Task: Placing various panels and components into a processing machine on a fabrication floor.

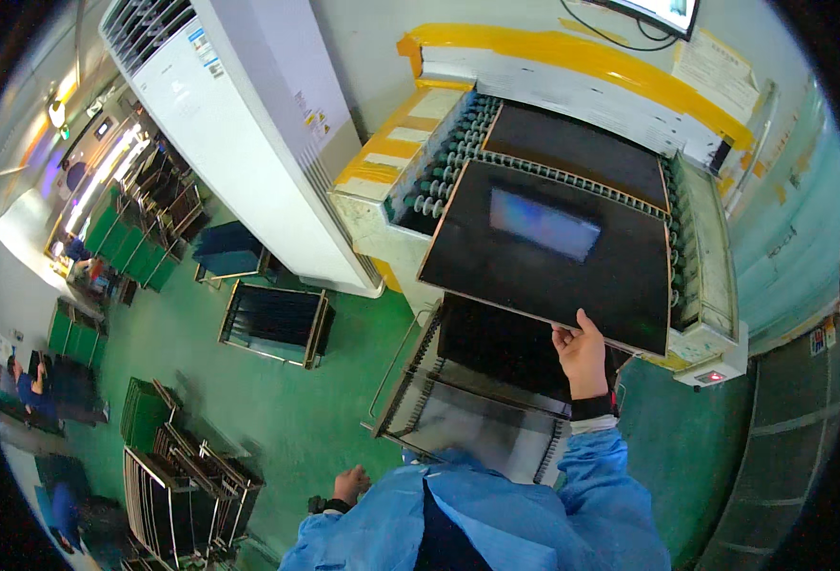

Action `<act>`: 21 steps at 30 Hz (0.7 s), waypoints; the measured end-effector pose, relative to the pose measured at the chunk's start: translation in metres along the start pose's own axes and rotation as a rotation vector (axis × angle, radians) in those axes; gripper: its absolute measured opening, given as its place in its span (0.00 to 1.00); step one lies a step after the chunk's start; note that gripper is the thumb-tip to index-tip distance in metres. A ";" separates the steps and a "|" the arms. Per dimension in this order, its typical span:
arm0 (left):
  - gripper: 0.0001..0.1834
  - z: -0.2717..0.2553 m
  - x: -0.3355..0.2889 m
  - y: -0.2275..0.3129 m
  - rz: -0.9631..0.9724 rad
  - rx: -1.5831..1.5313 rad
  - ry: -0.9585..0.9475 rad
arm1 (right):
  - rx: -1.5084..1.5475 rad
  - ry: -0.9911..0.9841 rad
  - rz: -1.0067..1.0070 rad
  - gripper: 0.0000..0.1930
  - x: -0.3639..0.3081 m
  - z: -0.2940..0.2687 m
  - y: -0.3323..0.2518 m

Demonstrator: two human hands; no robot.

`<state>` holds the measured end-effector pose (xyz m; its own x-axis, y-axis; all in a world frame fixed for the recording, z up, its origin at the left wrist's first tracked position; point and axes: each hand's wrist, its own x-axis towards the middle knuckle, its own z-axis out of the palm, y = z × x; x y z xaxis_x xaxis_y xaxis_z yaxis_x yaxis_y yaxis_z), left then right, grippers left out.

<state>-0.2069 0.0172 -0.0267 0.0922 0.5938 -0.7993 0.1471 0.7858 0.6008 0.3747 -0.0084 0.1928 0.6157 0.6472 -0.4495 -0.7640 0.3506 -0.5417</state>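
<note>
A large black rectangular panel (543,271) lies sloping at the mouth of a roller conveyor (453,167). Its front edge sits in my right hand (582,357), thumb on top and fingers under the rim. Behind it, a second black panel (577,152) rests on the rollers. Below the held panel stands a slotted rack (458,419) with a dark panel in it, partly covered from view. My left hand (350,485) hangs low at my side, its fingers curled in with nothing visible in them.
A tall white air conditioner (239,133) stands left of the conveyor. Carts of dark panels (277,324) and metal racks (177,476) stand on the green floor at left. Two people work at the far left. A translucent curtain (791,219) hangs at right.
</note>
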 end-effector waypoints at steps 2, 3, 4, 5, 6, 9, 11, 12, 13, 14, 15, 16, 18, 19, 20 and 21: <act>0.16 -0.003 -0.004 -0.004 -0.038 -0.007 0.022 | -0.010 0.008 0.014 0.12 -0.005 0.016 -0.001; 0.16 -0.007 -0.003 -0.008 -0.041 -0.028 0.039 | -0.005 -0.007 -0.012 0.12 -0.002 0.015 0.000; 0.16 -0.013 -0.001 -0.015 0.120 0.143 -0.007 | -0.002 -0.025 -0.034 0.12 0.000 0.015 0.000; 0.15 -0.016 -0.005 -0.017 0.279 0.317 -0.044 | -0.006 0.015 -0.041 0.12 -0.001 0.019 -0.001; 0.15 -0.015 -0.006 -0.019 0.273 0.289 -0.014 | -0.010 0.020 -0.051 0.13 -0.005 0.024 -0.003; 0.15 -0.011 -0.010 -0.009 0.015 -0.103 0.134 | -0.031 0.021 -0.065 0.14 0.010 0.007 -0.003; 0.16 -0.015 -0.006 -0.011 0.043 -0.021 0.137 | -0.074 0.091 -0.065 0.17 0.019 -0.001 -0.006; 0.16 -0.016 -0.008 -0.010 0.035 -0.047 0.156 | -0.067 0.049 -0.053 0.19 0.025 -0.008 -0.008; 0.16 -0.017 -0.010 -0.007 0.046 -0.055 0.158 | -0.077 0.044 -0.055 0.19 0.029 -0.011 -0.009; 0.16 -0.019 -0.011 -0.005 0.060 -0.060 0.159 | -0.083 0.038 -0.059 0.19 0.031 -0.008 -0.009; 0.16 -0.023 -0.012 -0.007 0.056 -0.079 0.169 | -0.097 0.027 -0.047 0.19 0.031 -0.005 -0.008; 0.16 -0.028 -0.013 -0.006 0.038 -0.065 0.183 | -0.107 0.025 -0.047 0.19 0.031 0.001 -0.006; 0.17 -0.041 -0.013 -0.005 -0.001 -0.034 0.202 | -0.126 0.015 -0.043 0.20 0.030 0.012 0.002; 0.17 -0.047 -0.010 -0.004 -0.003 -0.046 0.204 | -0.144 0.036 -0.048 0.20 0.028 0.018 0.007; 0.17 -0.053 -0.006 -0.003 0.000 -0.038 0.200 | -0.162 0.057 -0.055 0.20 0.025 0.024 0.014; 0.17 -0.061 -0.002 -0.001 0.003 -0.031 0.196 | -0.194 0.025 -0.052 0.21 0.019 0.030 0.024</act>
<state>-0.2672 0.0259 -0.0249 -0.1010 0.6160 -0.7812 0.1167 0.7872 0.6056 0.3623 0.0324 0.1932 0.6597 0.6139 -0.4335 -0.6811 0.2447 -0.6901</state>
